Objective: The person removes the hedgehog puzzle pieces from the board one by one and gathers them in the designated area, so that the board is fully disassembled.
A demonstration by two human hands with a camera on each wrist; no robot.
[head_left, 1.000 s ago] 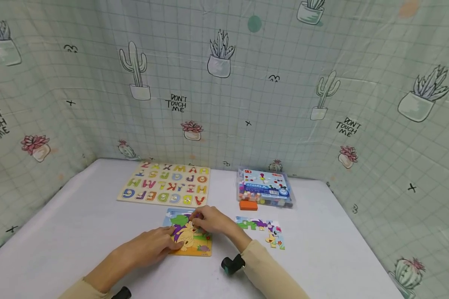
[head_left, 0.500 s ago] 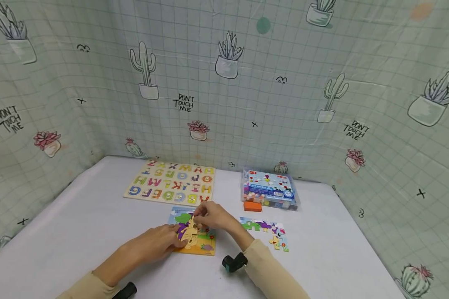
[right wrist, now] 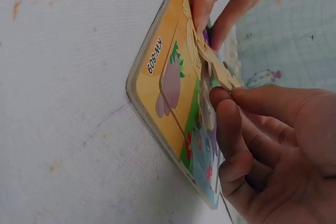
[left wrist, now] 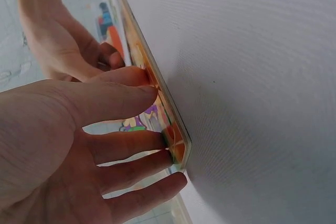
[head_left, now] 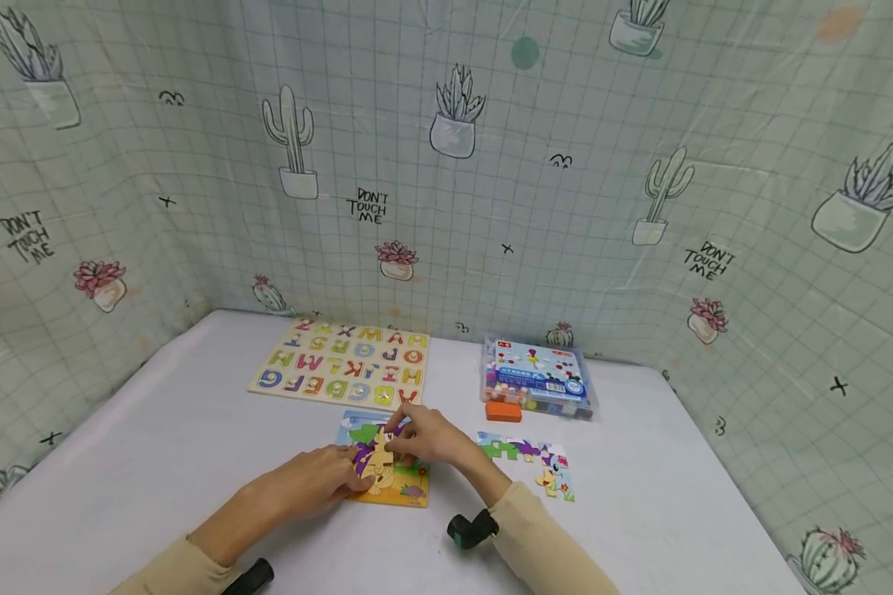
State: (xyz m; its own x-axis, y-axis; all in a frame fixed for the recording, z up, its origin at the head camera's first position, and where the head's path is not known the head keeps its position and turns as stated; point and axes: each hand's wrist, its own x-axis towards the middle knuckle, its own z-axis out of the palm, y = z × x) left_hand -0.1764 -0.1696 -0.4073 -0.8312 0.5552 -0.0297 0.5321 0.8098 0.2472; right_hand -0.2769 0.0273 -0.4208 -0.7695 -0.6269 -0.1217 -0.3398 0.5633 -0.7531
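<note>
At the far left, my cream sleeve (head_left: 186,568) leads to my left hand (head_left: 316,482), its fingers mostly straight and resting on the left part of a wooden cartoon jigsaw board (head_left: 390,498), thumb on its face. Behind that hand and board lies a wooden alphabet puzzle board (head_left: 372,383) with coloured letters in rows. The jigsaw board sits flat on the white surface (head_left: 134,463) in front of me, "KW-809" printed near one corner. My right hand (head_left: 430,434) is over its upper right part, pinching a pale yellow jigsaw piece (right wrist: 214,65) between thumb and fingertip; the piece is tilted above the picture. Farther right, an orange block (head_left: 503,411) stands just before a clear plastic case (head_left: 539,382) with a blue label. Nearer me, well apart from the jigsaw board, loose jigsaw pieces (head_left: 526,448) lie in a corner shape: a row along the top, more down the right side.
</note>
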